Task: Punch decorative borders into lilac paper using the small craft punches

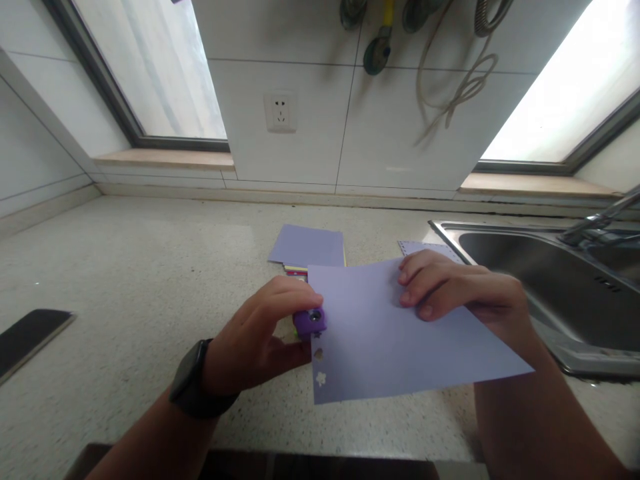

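My left hand [260,337], with a black watch on the wrist, is closed around a small purple paper punch [311,322] clamped on the left edge of a lavender paper sheet [395,340]. Two shaped holes show along that edge just below the punch. My right hand [455,293] grips the sheet's upper right part, fingers curled over the top and the sheet held slightly above the counter.
A stack of coloured paper [307,250] with a lavender top sheet lies behind on the speckled counter [125,280]. A steel sink [550,287] with a tap [600,220] is at the right. A dark phone [27,337] lies at the left edge. A wall socket [280,111] is behind.
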`<control>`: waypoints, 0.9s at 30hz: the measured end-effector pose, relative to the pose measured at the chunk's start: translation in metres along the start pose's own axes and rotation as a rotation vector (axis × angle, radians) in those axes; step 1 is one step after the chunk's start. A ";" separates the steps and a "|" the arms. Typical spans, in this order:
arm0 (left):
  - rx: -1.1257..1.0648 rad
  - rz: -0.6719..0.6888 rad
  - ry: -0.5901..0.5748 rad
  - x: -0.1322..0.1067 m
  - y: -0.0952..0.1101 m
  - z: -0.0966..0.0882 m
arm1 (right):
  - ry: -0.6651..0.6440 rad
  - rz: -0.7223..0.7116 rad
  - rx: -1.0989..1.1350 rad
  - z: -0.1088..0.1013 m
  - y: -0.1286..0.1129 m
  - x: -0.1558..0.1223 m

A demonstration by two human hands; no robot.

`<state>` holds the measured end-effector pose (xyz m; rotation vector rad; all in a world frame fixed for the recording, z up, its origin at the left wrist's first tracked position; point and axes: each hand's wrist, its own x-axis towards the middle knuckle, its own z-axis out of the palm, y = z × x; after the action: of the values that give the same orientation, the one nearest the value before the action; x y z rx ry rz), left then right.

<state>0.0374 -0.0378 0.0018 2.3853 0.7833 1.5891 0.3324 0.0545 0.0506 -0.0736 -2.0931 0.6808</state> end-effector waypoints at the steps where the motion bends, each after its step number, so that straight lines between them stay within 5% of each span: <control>1: 0.009 -0.004 0.001 -0.001 0.000 0.000 | 0.001 0.000 -0.004 -0.001 0.000 0.000; 27: 0.005 -0.227 0.144 -0.005 -0.007 0.006 | 0.153 0.037 0.041 -0.009 0.028 -0.011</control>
<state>0.0392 -0.0333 -0.0076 2.1138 1.0445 1.6768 0.3405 0.0789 0.0330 -0.1380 -1.9349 0.7178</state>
